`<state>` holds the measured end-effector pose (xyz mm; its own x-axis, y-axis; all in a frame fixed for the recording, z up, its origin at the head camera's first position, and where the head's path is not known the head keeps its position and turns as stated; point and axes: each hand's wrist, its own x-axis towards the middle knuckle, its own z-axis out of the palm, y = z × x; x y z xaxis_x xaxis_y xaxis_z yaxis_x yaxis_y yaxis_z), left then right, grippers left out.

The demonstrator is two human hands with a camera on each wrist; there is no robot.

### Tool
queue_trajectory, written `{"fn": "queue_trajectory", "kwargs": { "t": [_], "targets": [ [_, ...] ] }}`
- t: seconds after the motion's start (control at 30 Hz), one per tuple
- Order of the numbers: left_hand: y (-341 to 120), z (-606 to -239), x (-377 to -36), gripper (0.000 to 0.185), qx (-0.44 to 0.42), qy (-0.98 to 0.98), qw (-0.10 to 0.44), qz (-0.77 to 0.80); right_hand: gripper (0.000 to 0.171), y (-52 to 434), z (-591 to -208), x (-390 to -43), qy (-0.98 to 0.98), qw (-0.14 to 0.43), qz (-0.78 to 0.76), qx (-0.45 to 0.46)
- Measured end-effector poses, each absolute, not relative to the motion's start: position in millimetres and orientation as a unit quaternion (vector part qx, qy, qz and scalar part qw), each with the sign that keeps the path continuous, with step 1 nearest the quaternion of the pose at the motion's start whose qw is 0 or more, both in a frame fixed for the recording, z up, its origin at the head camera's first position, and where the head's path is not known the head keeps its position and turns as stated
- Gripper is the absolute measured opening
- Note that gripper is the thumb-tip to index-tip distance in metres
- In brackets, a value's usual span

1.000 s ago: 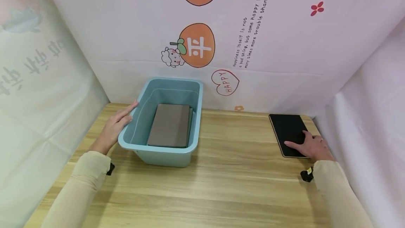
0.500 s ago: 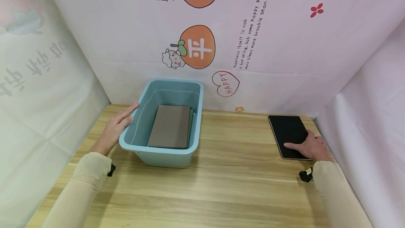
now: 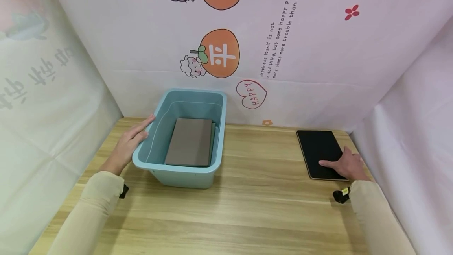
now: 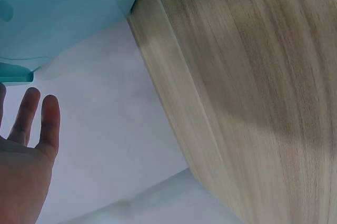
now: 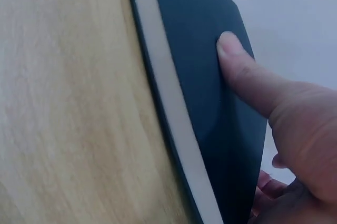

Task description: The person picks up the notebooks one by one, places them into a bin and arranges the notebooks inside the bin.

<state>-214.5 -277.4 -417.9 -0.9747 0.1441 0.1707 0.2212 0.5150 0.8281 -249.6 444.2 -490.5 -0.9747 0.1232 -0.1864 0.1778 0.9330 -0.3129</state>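
Observation:
A black hardcover notebook [image 3: 320, 154] lies flat near the table's back right corner in the head view. My right hand [image 3: 348, 164] grips its right side, thumb [image 5: 245, 69] pressed on the cover and the other fingers at the far edge, partly hidden. The right wrist view shows the notebook's pale page block. At the left stands a light blue plastic bin [image 3: 184, 178]. My left hand [image 3: 129, 143] rests against its left rim with its fingers straight. Inside the bin lies a grey-brown book [image 3: 190, 141], a greenish one peeking out under it.
The wooden tabletop [image 3: 255, 192] stretches between bin and notebook. White printed sheets form a back wall [image 3: 311, 50] and two side walls [image 3: 421, 113], the right one close beside my right hand. Black wrist cameras [image 3: 341, 195] sit on the cuffs.
The notebook has shifted slightly left and toward me. My right fingers have drawn back from its cover to its right edge, the thumb staying on top. Left hand and bin hold still.

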Motion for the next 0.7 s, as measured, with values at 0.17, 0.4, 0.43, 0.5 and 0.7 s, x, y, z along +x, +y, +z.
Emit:
{"fn": "queue_trajectory", "kwargs": {
  "t": [0.17,0.4,0.43,0.5,0.7],
  "targets": [
    [-277.5,-418.5,-214.8,0.047,-0.108,-0.871,0.042,-0.477,0.127,446.8,-490.3,-248.0,0.983,0.068,-0.159,0.054],
    [-277.1,-417.8,-214.3,0.047,-0.107,-0.871,0.038,-0.477,0.118,448.7,-490.8,-246.1,0.979,0.062,-0.193,0.037],
    [-277.0,-417.9,-214.5,0.047,-0.107,-0.871,0.038,-0.478,0.118,448.1,-490.2,-245.9,0.977,0.063,-0.202,0.037],
    [-277.0,-418.0,-214.5,0.046,-0.105,-0.87,0.038,-0.479,0.117,447.0,-489.3,-246.6,0.972,0.067,-0.223,0.038],
    [-277.7,-418.9,-214.7,0.046,-0.106,-0.868,0.039,-0.483,0.109,441.8,-485.8,-249.0,0.964,0.066,-0.254,0.037]
  ]
}}
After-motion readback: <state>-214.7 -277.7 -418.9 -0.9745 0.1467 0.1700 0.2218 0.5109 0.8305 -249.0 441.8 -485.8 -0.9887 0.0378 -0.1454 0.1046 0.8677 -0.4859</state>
